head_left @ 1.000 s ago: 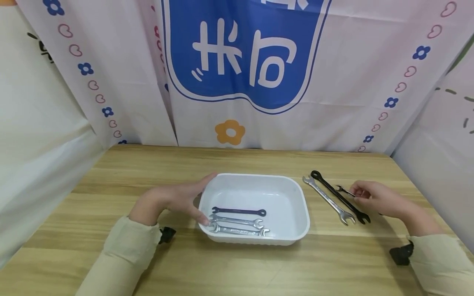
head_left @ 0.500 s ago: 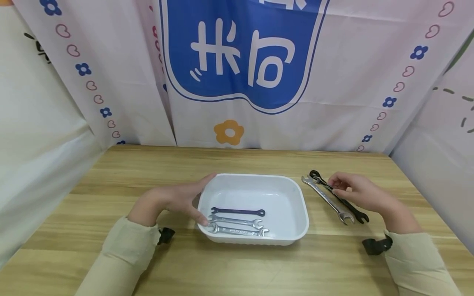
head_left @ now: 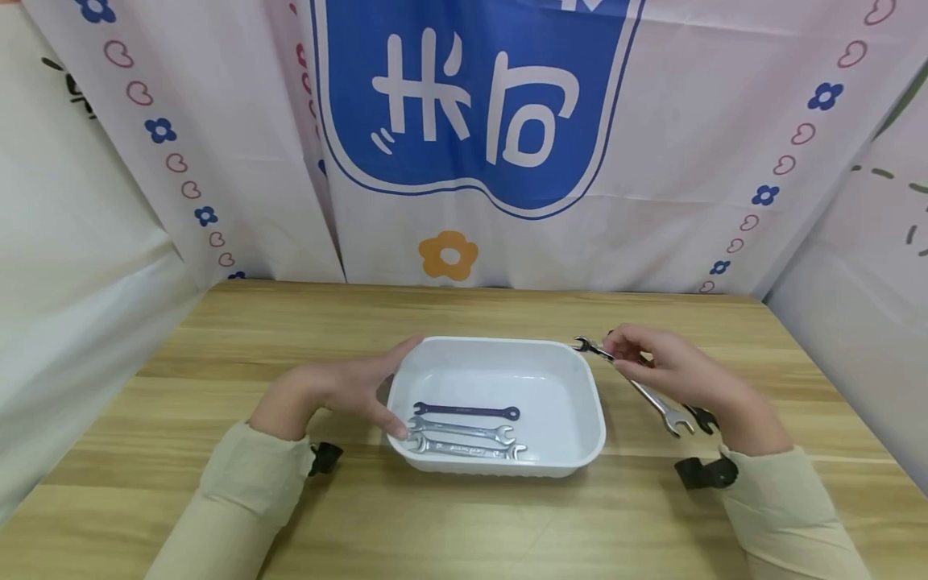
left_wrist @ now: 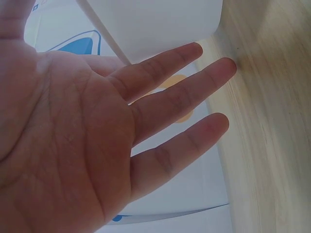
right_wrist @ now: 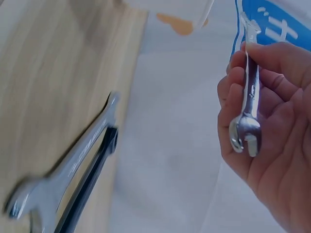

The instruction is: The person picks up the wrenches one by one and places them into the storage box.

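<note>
Three wrenches (head_left: 461,430) in white tub (head_left: 515,385), head view only, left fingers (left_wrist: 182,97) spread, right fingers (right_wrist: 226,119) pinching small wrench (right_wrist: 251,92)

Left fingers (left_wrist: 184,93) spread, right fingers (right_wrist: 235,99) curled, pinching

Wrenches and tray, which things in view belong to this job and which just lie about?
Likely the job:
wrench in the right hand
white tray, touched by the left hand
three wrenches inside the tray
two wrenches beside it

Likely background:
table
printed cloth
black wrist straps
</note>
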Available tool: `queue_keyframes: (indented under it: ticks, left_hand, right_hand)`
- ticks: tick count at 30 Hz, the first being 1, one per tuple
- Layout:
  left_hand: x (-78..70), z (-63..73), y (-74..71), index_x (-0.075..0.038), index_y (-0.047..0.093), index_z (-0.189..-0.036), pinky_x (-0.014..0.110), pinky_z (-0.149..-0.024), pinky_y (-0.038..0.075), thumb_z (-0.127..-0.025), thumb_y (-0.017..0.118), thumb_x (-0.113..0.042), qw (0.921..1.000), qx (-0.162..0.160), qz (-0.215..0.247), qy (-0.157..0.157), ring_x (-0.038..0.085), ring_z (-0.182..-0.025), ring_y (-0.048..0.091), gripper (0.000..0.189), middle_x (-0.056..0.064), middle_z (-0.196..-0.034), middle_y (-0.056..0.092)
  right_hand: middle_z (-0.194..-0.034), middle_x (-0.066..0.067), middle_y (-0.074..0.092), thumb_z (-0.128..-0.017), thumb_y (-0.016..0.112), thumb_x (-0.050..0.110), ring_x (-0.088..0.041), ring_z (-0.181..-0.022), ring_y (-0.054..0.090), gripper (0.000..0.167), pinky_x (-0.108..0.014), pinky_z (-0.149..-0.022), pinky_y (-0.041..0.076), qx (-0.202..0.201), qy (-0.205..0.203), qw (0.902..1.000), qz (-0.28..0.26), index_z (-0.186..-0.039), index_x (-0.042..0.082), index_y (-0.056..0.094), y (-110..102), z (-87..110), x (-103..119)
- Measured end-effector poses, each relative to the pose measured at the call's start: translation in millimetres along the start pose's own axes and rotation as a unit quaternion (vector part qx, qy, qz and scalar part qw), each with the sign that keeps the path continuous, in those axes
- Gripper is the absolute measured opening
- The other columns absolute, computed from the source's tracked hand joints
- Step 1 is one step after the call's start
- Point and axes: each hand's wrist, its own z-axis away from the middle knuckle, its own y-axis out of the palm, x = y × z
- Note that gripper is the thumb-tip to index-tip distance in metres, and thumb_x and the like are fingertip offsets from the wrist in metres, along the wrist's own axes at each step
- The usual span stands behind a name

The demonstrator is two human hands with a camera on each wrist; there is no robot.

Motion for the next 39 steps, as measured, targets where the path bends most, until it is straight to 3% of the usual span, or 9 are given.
queue_keyframes:
  ticks: [9, 21, 29, 39]
  left_hand:
    - [-0.1, -0.6, 1.2, -0.012, -0.009, -0.159, 0.061, -0.121, 0.014, -0.073, 0.089, -0.028, 0.9997, -0.005, -0.009, -0.024, 0.036, -0.150, 0.019, 0.131, 0.016, -0.162, 0.023]
    - [-0.9, -0.3, -0.1, -0.015, -0.006, -0.160, 0.059, -0.121, 0.016, -0.071, 0.089, -0.032, 0.9992, -0.009, -0.022, -0.032, 0.035, -0.151, 0.019, 0.131, 0.014, -0.162, 0.023]
    - [-1.7, -1.0, 1.3, -0.016, 0.000, -0.159, 0.058, -0.122, 0.018, -0.071, 0.089, -0.033, 0.9993, -0.010, -0.030, -0.022, 0.032, -0.148, 0.025, 0.127, 0.010, -0.158, 0.031]
    - [-1.5, 0.1, 0.1, -0.013, 0.006, -0.157, 0.061, -0.120, 0.020, -0.073, 0.088, -0.027, 0.9998, -0.003, -0.015, 0.013, 0.033, -0.142, 0.034, 0.118, 0.012, -0.148, 0.040]
  right_hand:
    - [-0.091, -0.004, 0.063, -0.094, 0.062, 0.001, -0.011, -0.085, 0.055, 0.012, -0.025, -0.069, 0.053, 0.045, -0.015, 0.9988, -0.015, -0.105, 0.005, 0.065, 18.2, -27.3, 24.8]
    - [-0.093, -0.003, 0.066, -0.095, 0.062, 0.004, -0.012, -0.087, 0.058, 0.013, -0.028, -0.073, 0.056, 0.086, -0.044, 0.9951, -0.019, -0.107, 0.009, 0.064, 45.4, -56.9, 41.6]
    - [-0.087, 0.001, 0.063, -0.094, 0.061, 0.003, -0.010, -0.082, 0.055, 0.012, -0.024, -0.071, 0.053, 0.123, -0.026, 0.9916, -0.031, -0.105, 0.008, 0.064, 61.2, -64.8, 40.7]
    - [-0.088, 0.004, 0.062, -0.094, 0.063, 0.005, -0.008, -0.081, 0.053, 0.012, -0.022, -0.073, 0.051, 0.137, -0.034, 0.9900, 0.005, -0.105, 0.009, 0.066, 71.5, -69.4, 42.0]
